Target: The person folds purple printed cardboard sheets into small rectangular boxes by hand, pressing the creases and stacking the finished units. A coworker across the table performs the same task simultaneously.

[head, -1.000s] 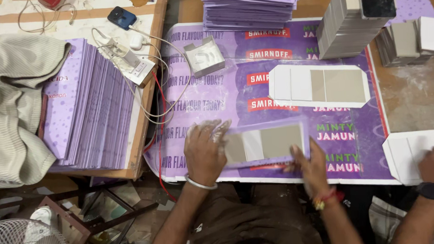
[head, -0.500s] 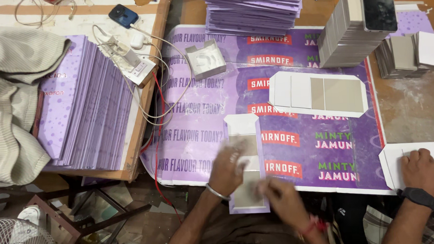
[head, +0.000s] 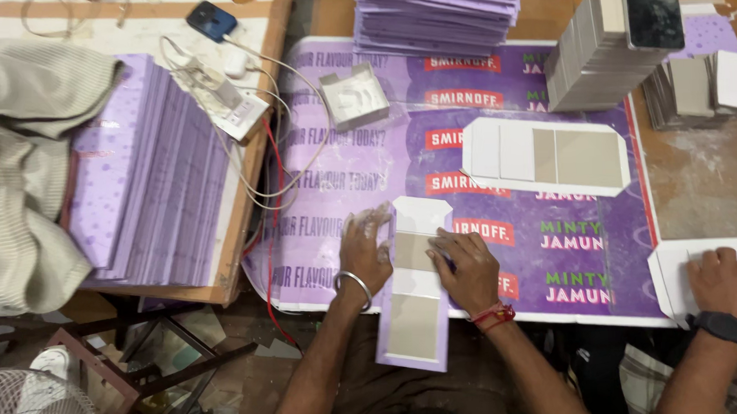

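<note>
A long cover piece (head: 416,291), white paper with grey board panels and a purple edge, lies lengthwise toward the worker, its far end on the purple printed sheet (head: 335,184) and its near end overhanging the table edge above the lap. The left hand (head: 366,252), wearing a metal bangle, presses flat on the piece's left edge with fingers spread and extended. The right hand (head: 468,265), with a red thread at the wrist, rests on the right edge, fingers curled loosely down onto the board; neither hand grips, both press. Farther along the sheet lies a second flat cover (head: 546,156), crosswise and well apart. A small open tray (head: 354,97) stands beyond the hands. Stacks of purple sheets (head: 439,17) and grey boards (head: 592,56) occupy the far edge. At left, a fanned pile of purple covers (head: 151,170) sits beside folded cloth (head: 24,170). At lower right, another person's hand (head: 722,284), with a dark wristband, rests on a white sheet (head: 673,274).
</note>
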